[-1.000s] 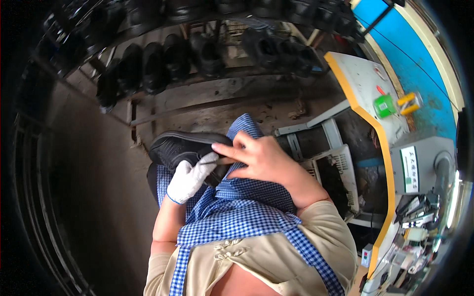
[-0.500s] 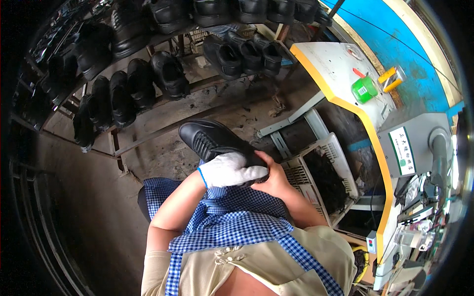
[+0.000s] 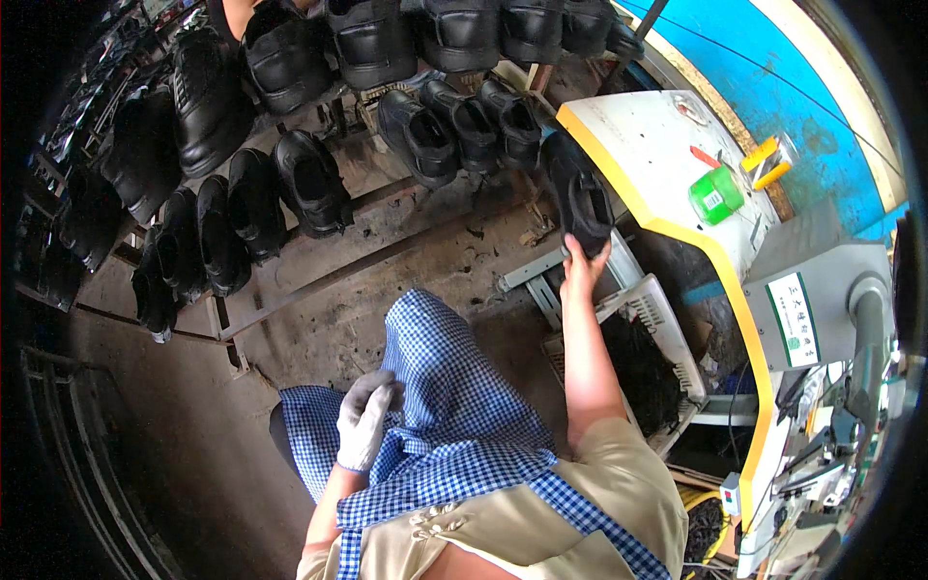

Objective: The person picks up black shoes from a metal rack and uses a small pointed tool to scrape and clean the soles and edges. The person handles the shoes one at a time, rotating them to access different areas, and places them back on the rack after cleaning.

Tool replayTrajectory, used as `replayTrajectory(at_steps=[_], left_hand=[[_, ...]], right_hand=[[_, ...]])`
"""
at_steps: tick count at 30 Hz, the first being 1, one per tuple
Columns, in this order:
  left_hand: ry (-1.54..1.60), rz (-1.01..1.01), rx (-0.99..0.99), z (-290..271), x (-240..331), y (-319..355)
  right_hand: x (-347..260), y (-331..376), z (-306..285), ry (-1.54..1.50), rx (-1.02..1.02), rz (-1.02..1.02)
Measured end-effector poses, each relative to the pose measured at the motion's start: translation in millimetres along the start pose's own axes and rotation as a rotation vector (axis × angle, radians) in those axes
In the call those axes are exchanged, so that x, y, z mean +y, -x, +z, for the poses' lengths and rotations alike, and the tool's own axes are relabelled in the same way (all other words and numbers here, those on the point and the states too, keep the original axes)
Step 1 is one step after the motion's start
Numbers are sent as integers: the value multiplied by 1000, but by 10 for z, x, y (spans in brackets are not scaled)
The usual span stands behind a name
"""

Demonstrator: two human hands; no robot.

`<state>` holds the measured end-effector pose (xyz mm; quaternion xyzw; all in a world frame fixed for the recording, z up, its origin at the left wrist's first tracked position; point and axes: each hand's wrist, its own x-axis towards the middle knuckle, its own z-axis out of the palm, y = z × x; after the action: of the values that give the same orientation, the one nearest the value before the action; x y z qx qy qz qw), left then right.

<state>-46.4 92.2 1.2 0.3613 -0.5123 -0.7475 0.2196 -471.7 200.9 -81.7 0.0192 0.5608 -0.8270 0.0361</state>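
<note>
A worker's bare right hand [image 3: 583, 275] stretches far out and grips the heel end of a black shoe [image 3: 578, 193], holding it up just beside the yellow-edged white machine table [image 3: 650, 155] on the right; the fingers are partly masked by the shoe, and its sole side cannot be seen. The left hand [image 3: 367, 420], in a white glove, rests loosely curled and empty on the blue checked apron [image 3: 454, 406] covering the lap. The person's legs are hidden beneath the cloth.

Below the outstretched arm, a white slatted crate [image 3: 667, 319] holds a dark heap whose nature is hard to make out; its near end is cut off by the arm and machine frame. On the table stands a green lidded jar [image 3: 715, 195], its contents unseen. At the far left, rows of finished black shoes [image 3: 290, 184] sit on racks that fade into shadow at the rim of the picture.
</note>
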Motion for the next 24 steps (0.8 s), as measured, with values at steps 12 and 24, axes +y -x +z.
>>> replayTrajectory(at_steps=[12,24], left_hand=[[-94,47,331,-316,-110,86],[-95,-18,239,-251,-214,181]], right_hand=[[700,-2188,1083,473,-101,52],[742,-1028,1182,736,-314,-239]])
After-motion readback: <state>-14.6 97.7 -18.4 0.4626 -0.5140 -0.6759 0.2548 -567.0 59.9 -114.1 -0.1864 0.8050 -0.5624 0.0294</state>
